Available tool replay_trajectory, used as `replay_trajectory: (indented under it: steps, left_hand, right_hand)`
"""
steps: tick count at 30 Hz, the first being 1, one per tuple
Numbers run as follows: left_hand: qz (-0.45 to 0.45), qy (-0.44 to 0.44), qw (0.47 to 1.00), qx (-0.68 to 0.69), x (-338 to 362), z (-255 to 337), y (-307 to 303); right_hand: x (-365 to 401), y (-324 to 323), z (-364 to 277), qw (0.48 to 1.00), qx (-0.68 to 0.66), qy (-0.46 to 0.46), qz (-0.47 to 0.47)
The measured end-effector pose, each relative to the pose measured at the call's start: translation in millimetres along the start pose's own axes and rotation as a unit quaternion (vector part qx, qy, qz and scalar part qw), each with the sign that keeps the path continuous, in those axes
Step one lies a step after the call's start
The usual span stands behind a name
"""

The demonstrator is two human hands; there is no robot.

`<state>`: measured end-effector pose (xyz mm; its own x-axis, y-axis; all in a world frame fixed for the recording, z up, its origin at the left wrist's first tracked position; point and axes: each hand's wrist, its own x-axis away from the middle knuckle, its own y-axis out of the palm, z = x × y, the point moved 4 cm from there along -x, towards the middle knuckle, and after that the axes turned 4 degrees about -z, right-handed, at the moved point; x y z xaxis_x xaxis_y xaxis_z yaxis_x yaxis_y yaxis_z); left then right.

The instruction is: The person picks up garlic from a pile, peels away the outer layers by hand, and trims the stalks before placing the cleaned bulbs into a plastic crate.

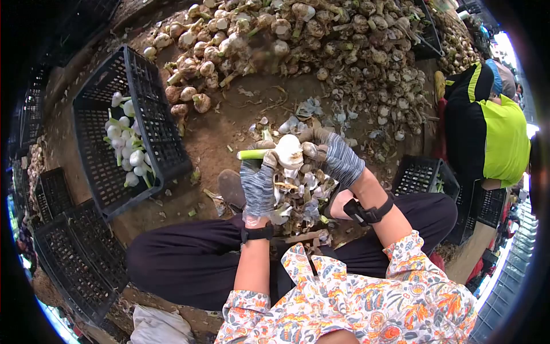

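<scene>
A white garlic bulb (pixel 289 150) with a green stalk (pixel 252 154) pointing left sits between both my gloved hands. My left hand (pixel 258 182), in a grey knit glove, grips the stalk end and the bulb's left side. In the same kind of glove, my right hand (pixel 335 156) holds the bulb's right side. Below the hands lies a heap of peeled garlic skins (pixel 301 195) on the ground between my legs.
A black crate (pixel 163 137) at left holds several cleaned white garlic bulbs (pixel 127 149). A big pile of unpeeled garlic (pixel 321 40) lies ahead on the dirt floor. More black crates (pixel 74 252) stand at lower left and one (pixel 421 175) at right. Another person in black and yellow (pixel 487 126) sits at right.
</scene>
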<state>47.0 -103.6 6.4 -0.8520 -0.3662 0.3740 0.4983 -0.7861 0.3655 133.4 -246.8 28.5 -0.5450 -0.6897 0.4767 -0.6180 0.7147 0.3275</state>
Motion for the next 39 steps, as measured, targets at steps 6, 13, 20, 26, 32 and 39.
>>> replay_trajectory:
  steps: [6,13,20,26,32,39]
  left_hand:
    - [-0.007,0.077,0.997,0.01,-2.8,6.8,6.7]
    - [0.005,0.065,0.998,0.023,-2.3,1.3,2.1]
    - [0.033,-0.032,0.964,0.264,-5.0,-34.8,-7.3]
    - [0.097,-0.042,0.94,0.325,-16.1,-1.2,-29.0]
    - [0.104,-0.027,0.946,0.305,-26.9,-13.4,-60.1]
    - [0.087,0.167,0.747,0.638,-29.3,96.3,-107.5]
  right_hand:
    - [4.0,7.4,-11.9,0.997,-0.049,-0.017,0.057]
    - [-10.3,-7.7,5.0,0.976,0.152,-0.083,0.13]
    - [-17.2,-5.8,14.5,0.79,0.572,-0.038,0.22]
    - [-34.7,-8.7,39.2,0.849,0.511,-0.058,0.121]
    - [-66.0,56.0,-30.4,0.958,0.262,-0.113,0.009]
    - [-176.5,65.4,1.2,0.867,0.49,-0.085,-0.033]
